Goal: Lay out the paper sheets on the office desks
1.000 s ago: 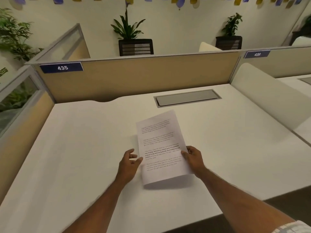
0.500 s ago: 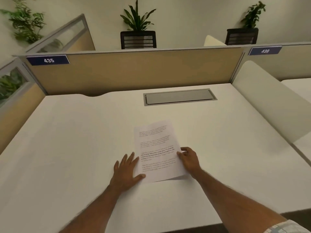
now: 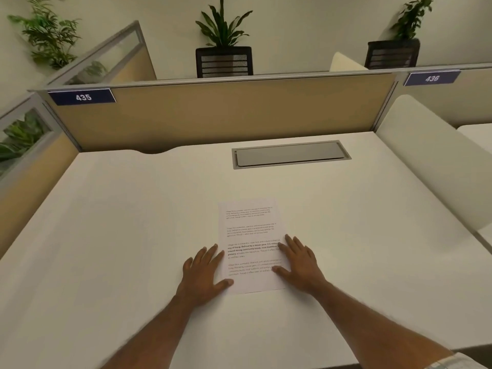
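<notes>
A white paper sheet (image 3: 249,235) with printed paragraphs lies flat on the white desk (image 3: 119,222), a little right of centre near the front edge. My left hand (image 3: 203,272) rests palm down with fingers spread at the sheet's left edge, thumb on its lower left corner. My right hand (image 3: 299,259) lies flat with fingers apart over the sheet's right edge. Neither hand grips the paper.
A grey cable hatch (image 3: 290,154) is set into the desk behind the sheet. Tan partitions with labels 435 (image 3: 83,97) and 436 (image 3: 431,78) close the back; a white divider (image 3: 426,155) bounds the right side. Potted plants (image 3: 223,49) stand beyond.
The sheet came down from a raised, two-handed hold to lie flat on the desk. My right hand let go of its edge, and both hands spread flat at its sides.
</notes>
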`<state>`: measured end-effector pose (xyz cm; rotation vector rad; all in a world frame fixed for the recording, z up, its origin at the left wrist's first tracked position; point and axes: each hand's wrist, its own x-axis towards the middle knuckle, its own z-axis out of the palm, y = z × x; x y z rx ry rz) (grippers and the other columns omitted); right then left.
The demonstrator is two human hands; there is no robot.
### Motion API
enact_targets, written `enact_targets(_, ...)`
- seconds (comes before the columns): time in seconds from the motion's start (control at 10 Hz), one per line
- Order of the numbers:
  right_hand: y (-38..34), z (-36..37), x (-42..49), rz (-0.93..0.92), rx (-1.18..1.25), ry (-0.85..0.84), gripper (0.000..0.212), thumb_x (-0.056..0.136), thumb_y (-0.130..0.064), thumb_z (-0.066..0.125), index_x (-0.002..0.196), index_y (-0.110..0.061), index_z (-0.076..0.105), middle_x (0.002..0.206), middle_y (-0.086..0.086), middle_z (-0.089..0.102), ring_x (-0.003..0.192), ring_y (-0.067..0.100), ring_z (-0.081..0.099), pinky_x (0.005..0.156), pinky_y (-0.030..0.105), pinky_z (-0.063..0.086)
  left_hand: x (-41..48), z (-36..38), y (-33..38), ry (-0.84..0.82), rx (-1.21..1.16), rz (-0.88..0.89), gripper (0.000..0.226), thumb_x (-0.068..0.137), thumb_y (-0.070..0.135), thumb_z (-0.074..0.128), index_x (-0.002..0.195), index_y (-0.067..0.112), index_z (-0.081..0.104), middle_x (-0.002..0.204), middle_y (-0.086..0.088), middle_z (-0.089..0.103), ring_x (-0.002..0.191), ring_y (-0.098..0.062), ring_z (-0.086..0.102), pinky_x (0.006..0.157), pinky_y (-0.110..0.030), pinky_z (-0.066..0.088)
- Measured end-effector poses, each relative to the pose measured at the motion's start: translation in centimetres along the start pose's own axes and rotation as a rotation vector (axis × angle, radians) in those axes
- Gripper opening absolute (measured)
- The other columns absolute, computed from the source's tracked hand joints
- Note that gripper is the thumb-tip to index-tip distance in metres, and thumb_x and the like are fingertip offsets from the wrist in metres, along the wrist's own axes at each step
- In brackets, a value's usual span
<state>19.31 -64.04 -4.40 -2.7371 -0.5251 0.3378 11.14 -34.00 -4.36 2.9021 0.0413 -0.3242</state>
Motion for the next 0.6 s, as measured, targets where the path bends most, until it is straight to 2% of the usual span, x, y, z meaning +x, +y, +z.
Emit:
enact_targets(0.2, -0.2, -0.3, 0.2, 0.017, -0.009, -0.018, 0.077, 0.090, -0.063, 0.048, 0.154, -0.028, 0.024, 0.166, -0.004, 0.002, 0.153, 0.016, -0.001, 0.122, 0.041, 0.005, 0.1, 0.1, -0.1, -0.003, -0.027, 0.008, 0.088, 0.082, 0.079, 0.037, 0.155, 0.036, 0.015, 0.165, 0.013, 0.001, 0.152, -0.015, -0.001, 0.119, -0.048, 0.005)
enact_targets(0.4, -0.2, -1.5, 0.2, 0.035, 0.054, -0.001, 0.077, 0.090, -0.062, 0.050, 0.153, -0.027, 0.026, 0.166, -0.004, 0.010, 0.151, 0.012, 0.012, 0.121, 0.036, 0.013, 0.4, -1.5, -0.7, -0.038, -0.048, 0.014, 0.088, 0.084, 0.077, 0.038, 0.156, 0.035, 0.007, 0.165, 0.009, 0.002, 0.151, -0.012, 0.005, 0.119, -0.045, 0.009)
enact_targets(0.5, 0.1, -3.0, 0.2, 0.060, 0.071, 0.013, 0.077, 0.091, -0.063, 0.050, 0.154, -0.026, 0.025, 0.165, -0.006, 0.011, 0.150, 0.012, 0.019, 0.121, 0.038, 0.021, 0.7, -3.1, -1.7, -0.019, 0.036, 0.036, 0.086, 0.087, 0.075, 0.036, 0.156, 0.032, 0.006, 0.166, 0.008, 0.000, 0.151, -0.009, 0.004, 0.120, -0.044, 0.006)
enact_targets(0.6, 0.8, -5.3, 0.7, 0.065, 0.034, 0.040, 0.078, 0.091, -0.063, 0.048, 0.154, -0.025, 0.024, 0.165, -0.005, 0.012, 0.150, 0.012, 0.017, 0.120, 0.040, 0.023, 1.4, -6.2, -3.3, 0.028, 0.100, 0.052, 0.084, 0.090, 0.072, 0.035, 0.156, 0.031, 0.005, 0.166, 0.007, -0.001, 0.151, -0.009, 0.003, 0.121, -0.044, 0.004)
